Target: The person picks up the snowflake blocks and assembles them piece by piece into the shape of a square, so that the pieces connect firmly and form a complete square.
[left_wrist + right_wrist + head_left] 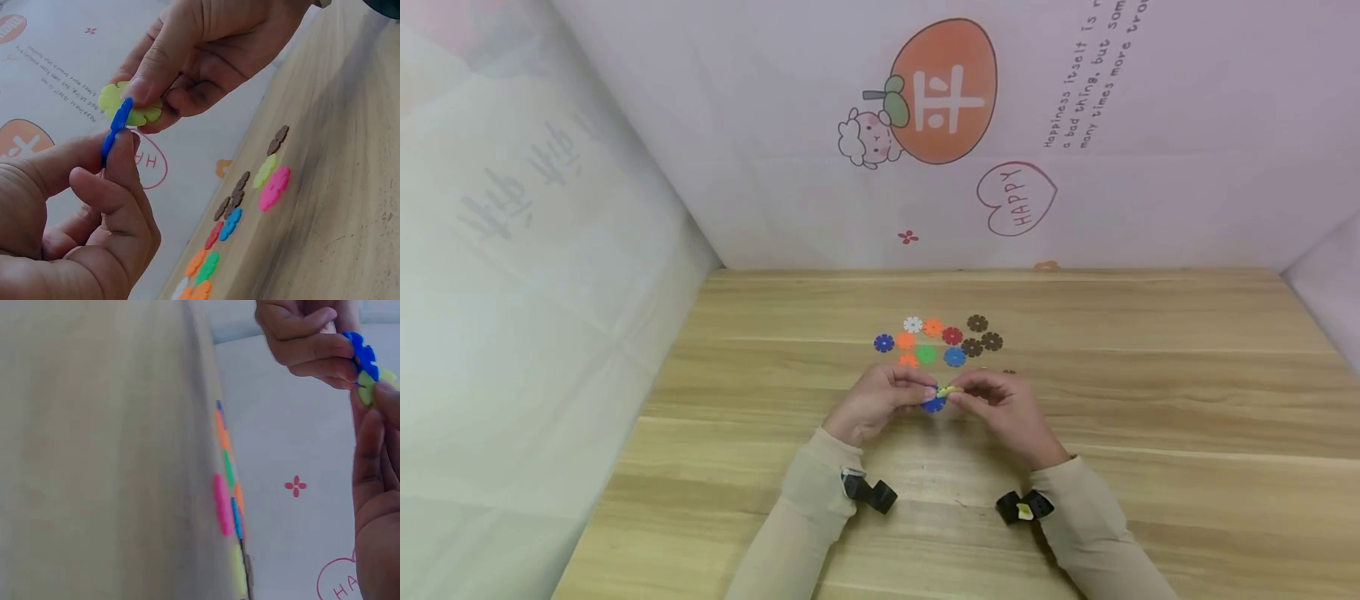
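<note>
Above the table, my left hand [876,404] pinches a blue notched snowflake disc [934,405] between thumb and fingers. My right hand [1006,410] pinches a yellow-green snowflake disc [111,98] by its edge. In the left wrist view the blue disc stands edge-on and crosses the flat face of the yellow-green one. From the right wrist view, the two discs meet at their rims, with the fingertips of both hands close around them. I cannot tell whether their slots are interlocked.
Loose discs lie beyond the hands on the wooden table [1150,367]: white [913,324], dark blue [883,342], green [927,354], red [952,335], lighter blue [955,357], several orange and brown. A pink disc [274,188] lies nearer. A printed cloth [790,167] hangs behind.
</note>
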The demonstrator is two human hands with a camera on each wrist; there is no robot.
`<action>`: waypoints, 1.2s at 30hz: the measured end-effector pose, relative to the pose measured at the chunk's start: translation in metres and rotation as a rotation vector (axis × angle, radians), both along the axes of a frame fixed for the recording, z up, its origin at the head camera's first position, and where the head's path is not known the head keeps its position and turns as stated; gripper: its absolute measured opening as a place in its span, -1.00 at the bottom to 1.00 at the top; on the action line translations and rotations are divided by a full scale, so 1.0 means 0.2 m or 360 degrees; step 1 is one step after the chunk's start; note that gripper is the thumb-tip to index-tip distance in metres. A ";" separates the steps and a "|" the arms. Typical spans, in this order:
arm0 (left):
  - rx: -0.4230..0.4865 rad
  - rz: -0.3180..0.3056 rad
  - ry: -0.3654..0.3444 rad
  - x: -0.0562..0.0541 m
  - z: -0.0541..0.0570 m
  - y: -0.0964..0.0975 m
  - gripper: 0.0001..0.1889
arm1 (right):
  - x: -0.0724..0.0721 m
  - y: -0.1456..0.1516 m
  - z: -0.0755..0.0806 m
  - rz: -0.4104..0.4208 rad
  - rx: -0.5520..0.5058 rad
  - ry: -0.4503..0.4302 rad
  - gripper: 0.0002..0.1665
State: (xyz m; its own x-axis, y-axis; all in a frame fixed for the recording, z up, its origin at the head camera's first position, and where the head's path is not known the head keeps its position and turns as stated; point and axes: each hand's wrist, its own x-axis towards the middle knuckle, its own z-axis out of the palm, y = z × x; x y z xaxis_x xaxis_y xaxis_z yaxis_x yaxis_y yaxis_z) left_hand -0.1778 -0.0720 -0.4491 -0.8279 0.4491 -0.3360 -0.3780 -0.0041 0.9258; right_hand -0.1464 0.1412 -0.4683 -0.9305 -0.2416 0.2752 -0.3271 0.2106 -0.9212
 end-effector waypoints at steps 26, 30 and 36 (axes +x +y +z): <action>-0.0106 -0.0168 0.0064 0.00 0.03 -0.05 -0.55 | -0.04 0.10 0.03 -0.0055 0.0444 -0.0213 -0.70; -0.0071 -0.0173 0.0061 0.00 0.04 -0.07 -0.47 | -0.05 0.12 0.00 -0.0023 0.0723 -0.0245 -0.70; -0.0084 -0.0205 0.0094 -0.01 0.03 -0.06 -0.44 | -0.06 0.13 -0.02 0.0002 0.0899 -0.0245 -0.73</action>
